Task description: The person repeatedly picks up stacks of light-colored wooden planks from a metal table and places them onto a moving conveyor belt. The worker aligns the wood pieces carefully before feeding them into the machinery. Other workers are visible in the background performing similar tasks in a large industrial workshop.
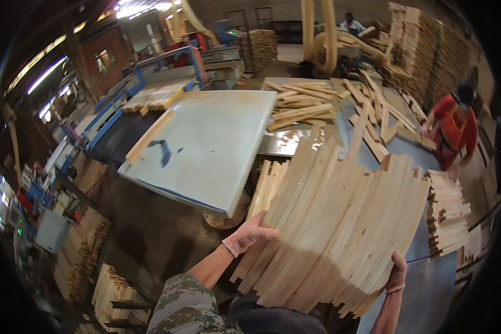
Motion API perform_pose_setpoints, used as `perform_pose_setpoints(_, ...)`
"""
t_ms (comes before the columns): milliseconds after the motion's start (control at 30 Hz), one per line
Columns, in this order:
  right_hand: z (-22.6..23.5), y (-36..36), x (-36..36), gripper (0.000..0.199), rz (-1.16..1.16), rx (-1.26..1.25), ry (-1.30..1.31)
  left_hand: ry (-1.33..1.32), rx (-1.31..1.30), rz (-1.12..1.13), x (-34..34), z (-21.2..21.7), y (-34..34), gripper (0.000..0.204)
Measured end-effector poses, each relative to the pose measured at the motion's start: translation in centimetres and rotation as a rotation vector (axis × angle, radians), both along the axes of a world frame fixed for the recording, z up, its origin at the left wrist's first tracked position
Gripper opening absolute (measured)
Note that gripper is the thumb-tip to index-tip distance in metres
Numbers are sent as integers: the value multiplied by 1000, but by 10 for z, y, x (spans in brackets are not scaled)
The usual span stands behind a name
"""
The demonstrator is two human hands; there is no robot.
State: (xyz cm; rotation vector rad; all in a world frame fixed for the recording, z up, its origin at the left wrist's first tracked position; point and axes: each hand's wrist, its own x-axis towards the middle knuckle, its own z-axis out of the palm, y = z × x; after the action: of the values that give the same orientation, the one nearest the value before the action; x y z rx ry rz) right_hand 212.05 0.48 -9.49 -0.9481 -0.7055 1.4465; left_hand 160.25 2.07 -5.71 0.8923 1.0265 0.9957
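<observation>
In the head view, a fanned bundle of wooden slats [334, 234] is carried above the counter [428, 289]. The left hand [249, 232], gloved, is pressed flat against the bundle's left edge; the right hand [397, 273] is clasped on its right edge, fingers apparently hidden behind. A pale board [206, 145] lies beyond, and a person in red [455, 127] stands at the right.

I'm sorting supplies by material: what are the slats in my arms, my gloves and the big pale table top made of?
Slats: bare, unfinished light wood, with visible grain and sawn ends. Gloves on the left hand and right hand: knitted fabric, probably cotton, pinkish with a ribbed cuff. Table top: smooth pale blue-grey sheet, perhaps painted metal or laminate; the look leaves it open.
</observation>
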Motion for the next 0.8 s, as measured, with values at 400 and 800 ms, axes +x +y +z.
perform_pose_setpoints(400,37,102,-386,45,553,-215,-115,-157,-87,404,-343,-6,-130,70)
perform_pose_setpoints(800,-12,197,-566,13,444,-385,-213,-24,-225,464,-521,-31,-46,65)
